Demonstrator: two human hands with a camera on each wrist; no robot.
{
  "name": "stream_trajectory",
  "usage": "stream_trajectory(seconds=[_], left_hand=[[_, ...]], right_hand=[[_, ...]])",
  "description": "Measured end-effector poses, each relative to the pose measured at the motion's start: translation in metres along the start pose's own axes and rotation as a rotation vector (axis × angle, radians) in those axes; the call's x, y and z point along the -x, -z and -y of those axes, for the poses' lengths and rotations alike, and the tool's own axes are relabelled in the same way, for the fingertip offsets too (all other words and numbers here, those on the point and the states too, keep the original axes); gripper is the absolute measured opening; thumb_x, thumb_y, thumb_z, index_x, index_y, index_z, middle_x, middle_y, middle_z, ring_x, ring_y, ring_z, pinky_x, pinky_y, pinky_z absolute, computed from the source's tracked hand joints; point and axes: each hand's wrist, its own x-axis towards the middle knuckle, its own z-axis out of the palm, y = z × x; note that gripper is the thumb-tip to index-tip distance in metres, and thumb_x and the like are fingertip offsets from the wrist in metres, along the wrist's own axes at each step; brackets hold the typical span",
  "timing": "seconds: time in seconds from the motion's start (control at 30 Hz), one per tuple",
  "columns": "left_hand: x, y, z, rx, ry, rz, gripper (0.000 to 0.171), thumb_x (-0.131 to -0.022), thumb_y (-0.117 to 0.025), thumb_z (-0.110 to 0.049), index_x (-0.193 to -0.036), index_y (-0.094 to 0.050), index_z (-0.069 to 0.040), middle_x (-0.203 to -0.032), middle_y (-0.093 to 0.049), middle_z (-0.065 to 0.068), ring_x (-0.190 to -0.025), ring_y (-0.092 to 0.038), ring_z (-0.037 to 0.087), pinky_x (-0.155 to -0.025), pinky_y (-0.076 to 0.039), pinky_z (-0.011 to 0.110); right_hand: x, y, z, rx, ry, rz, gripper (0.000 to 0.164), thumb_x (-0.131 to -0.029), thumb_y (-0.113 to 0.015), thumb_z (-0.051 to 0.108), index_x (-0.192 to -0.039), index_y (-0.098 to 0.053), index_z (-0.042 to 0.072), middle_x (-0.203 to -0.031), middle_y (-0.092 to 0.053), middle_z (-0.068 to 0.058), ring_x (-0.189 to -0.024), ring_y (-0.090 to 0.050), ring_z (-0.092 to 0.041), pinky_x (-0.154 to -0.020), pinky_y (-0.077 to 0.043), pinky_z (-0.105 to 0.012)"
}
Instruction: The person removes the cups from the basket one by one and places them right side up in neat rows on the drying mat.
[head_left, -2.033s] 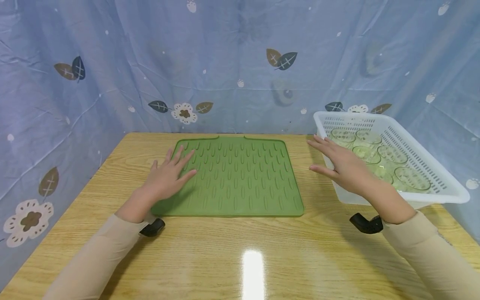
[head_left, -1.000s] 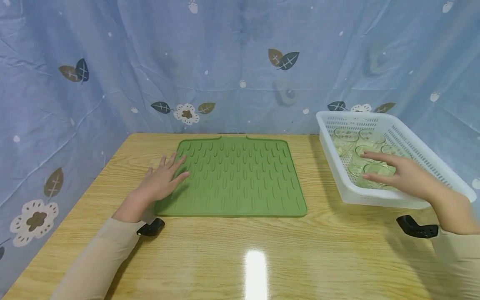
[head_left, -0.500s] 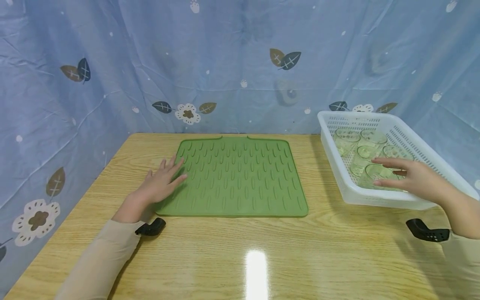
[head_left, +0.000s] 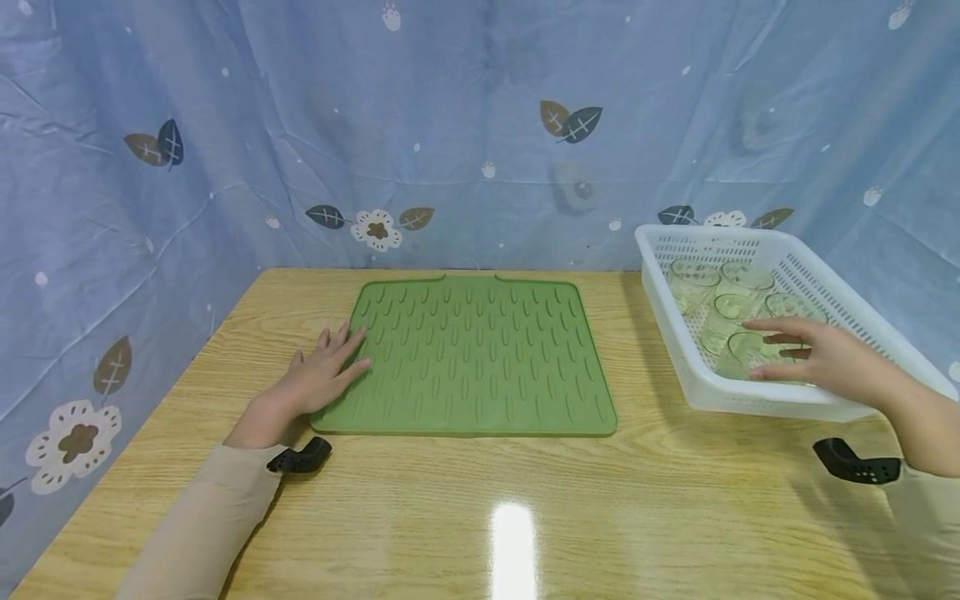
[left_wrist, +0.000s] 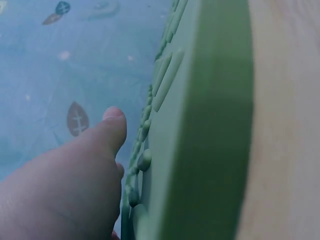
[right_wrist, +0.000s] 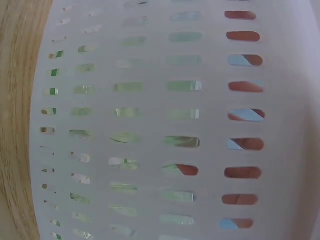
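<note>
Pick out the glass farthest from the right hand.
The back-left glass in the white basket; all others in view stand nearer the right hand.

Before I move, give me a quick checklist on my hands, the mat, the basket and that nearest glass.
1. Green mat flat on the table: ok.
2. White basket upright, to the right of the mat: ok.
3. Right hand at the front glass: ok, thumb and fingers are by its rim.
4. Firm grip on that glass: cannot tell, the contact is unclear.
5. Glass lifted clear of the basket: not ok, it is inside.
6. Left hand steadying the mat: cannot tell; it is at the left edge, contact uncertain.
</note>
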Motion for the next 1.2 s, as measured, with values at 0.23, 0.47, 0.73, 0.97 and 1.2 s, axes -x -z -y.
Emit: stream_trajectory(seconds=[0.23, 0.47, 0.73, 0.97, 1.2], left_hand=[[0.001, -0.003, 0.003, -0.019, -0.002, 0.002, 0.075, -0.11, -0.034, -0.055, -0.166, -0.013, -0.01, -0.17, 0.002, 0.021, -0.151, 0.007, 0.051, -0.107, 0.005, 0.082], [0.001, -0.006, 0.006, -0.016, -0.001, -0.001, 0.076, -0.11, -0.035, -0.055, -0.166, -0.012, -0.01, -0.17, 0.003, 0.019, -0.152, 0.006, 0.05, -0.108, 0.005, 0.081], [0.001, -0.006, 0.009, -0.027, -0.005, -0.004, 0.079, -0.109, -0.033, -0.057, -0.166, -0.012, -0.007, -0.171, 0.003, 0.017, -0.153, 0.005, 0.048, -0.108, 0.005, 0.08], [0.002, -0.005, 0.006, -0.041, 0.002, -0.003, 0.078, -0.109, -0.034, -0.056, -0.166, -0.012, -0.007, -0.171, 0.0, 0.017, -0.153, 0.003, 0.048, -0.109, 0.003, 0.08], [0.002, -0.005, 0.005, -0.038, -0.005, -0.006, 0.076, -0.11, -0.036, -0.053, -0.165, -0.013, -0.005, -0.17, -0.003, 0.019, -0.152, 0.001, 0.049, -0.109, 0.002, 0.08]], right_hand=[[-0.002, -0.001, -0.004, -0.148, -0.009, 0.043, 0.073, -0.084, -0.083, 0.002, -0.142, -0.041, -0.011, -0.137, -0.046, -0.034, -0.103, -0.042, 0.023, -0.079, -0.043, -0.003], [-0.004, -0.003, -0.007, -0.195, -0.007, 0.06, 0.071, -0.084, -0.082, -0.004, -0.139, -0.038, -0.012, -0.134, -0.046, -0.031, -0.101, -0.047, 0.02, -0.079, -0.046, -0.006], [-0.003, -0.005, -0.016, -0.213, 0.06, 0.095, 0.066, -0.084, -0.078, -0.009, -0.14, -0.048, 0.012, -0.125, -0.054, 0.02, -0.102, -0.056, 0.013, -0.078, -0.053, -0.014], [-0.005, -0.006, -0.022, -0.257, 0.092, 0.155, 0.079, -0.086, -0.074, -0.013, -0.138, -0.043, 0.038, -0.123, -0.051, 0.033, -0.104, -0.057, 0.012, -0.079, -0.054, -0.017], [-0.008, -0.005, -0.023, -0.232, 0.054, 0.219, 0.066, -0.089, -0.072, -0.009, -0.145, -0.043, 0.012, -0.129, -0.053, 0.02, -0.107, -0.055, 0.011, -0.081, -0.054, -0.018]])
